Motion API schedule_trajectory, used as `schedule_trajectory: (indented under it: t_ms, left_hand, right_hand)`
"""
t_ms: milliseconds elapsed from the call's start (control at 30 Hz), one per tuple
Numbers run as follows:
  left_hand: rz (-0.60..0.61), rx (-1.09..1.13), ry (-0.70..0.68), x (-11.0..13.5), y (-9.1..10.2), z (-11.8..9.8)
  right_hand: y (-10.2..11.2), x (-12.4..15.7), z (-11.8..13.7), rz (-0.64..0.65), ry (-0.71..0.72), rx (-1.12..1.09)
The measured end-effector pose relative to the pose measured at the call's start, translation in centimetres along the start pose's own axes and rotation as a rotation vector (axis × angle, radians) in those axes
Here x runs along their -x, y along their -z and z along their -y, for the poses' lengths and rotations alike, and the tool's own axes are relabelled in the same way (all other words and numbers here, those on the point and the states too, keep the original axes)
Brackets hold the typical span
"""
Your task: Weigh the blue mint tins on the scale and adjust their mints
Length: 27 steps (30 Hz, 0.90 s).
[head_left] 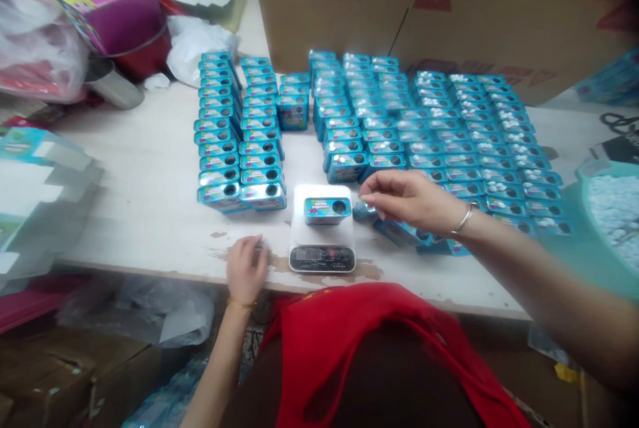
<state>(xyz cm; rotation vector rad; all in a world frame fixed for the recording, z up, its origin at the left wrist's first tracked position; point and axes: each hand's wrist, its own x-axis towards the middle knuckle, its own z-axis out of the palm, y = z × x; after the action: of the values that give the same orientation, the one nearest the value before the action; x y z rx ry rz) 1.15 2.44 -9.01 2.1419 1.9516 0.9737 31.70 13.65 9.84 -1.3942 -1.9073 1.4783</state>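
Observation:
A small white scale (322, 241) stands at the table's near edge with one blue tin (327, 210) lying on its platform. My right hand (407, 200) hovers just right of the scale, fingertips pinched on something too small to make out, over another blue tin (363, 210). My left hand (246, 268) rests on the table edge left of the scale, fingers curled down; nothing shows in it. Rows of blue tins (239, 142) stand to the left, and more rows of blue tins (449, 142) hold white pieces.
A teal basin (606, 215) of white pieces sits at the right. A large cardboard box (439, 8) stands behind the tins. Plastic bags, a purple box (117, 12) and a metal pot clutter the far left. Flat blue cartons (34, 175) lie at the left edge.

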Motion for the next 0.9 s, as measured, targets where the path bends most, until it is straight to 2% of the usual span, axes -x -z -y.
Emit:
schedule_trajectory:
  t_ms: [333, 533, 633, 733, 800, 900]
  left_hand:
    - [-0.009, -0.007, -0.018, 0.0, 0.1, 0.2]
    - [-0.001, -0.012, -0.019, -0.1, 0.0, 0.2]
    - [0.000, -0.011, -0.009, -0.1, 0.1, 0.1]
    - [0.006, -0.011, 0.004, 0.0, 0.1, 0.1]
    - [0.013, -0.011, 0.012, 0.0, 0.1, 0.1]
    - [0.013, -0.011, 0.018, 0.0, 0.1, 0.1]
  right_hand:
    - [-1.7, -2.0, 1.8, 0.150, -0.032, 0.266]
    - [-2.1, -3.2, 2.2, 0.083, -0.027, 0.451]
    - [-2.1, -3.2, 2.5, 0.050, 0.013, 0.472]
    - [-1.6, -2.5, 2.7, -0.033, 0.103, 0.369]
    - [-1.1, -1.5, 2.6, -0.071, 0.135, 0.191]
    - [-0.4, 0.6, 1.7, -0.042, 0.047, -0.194]
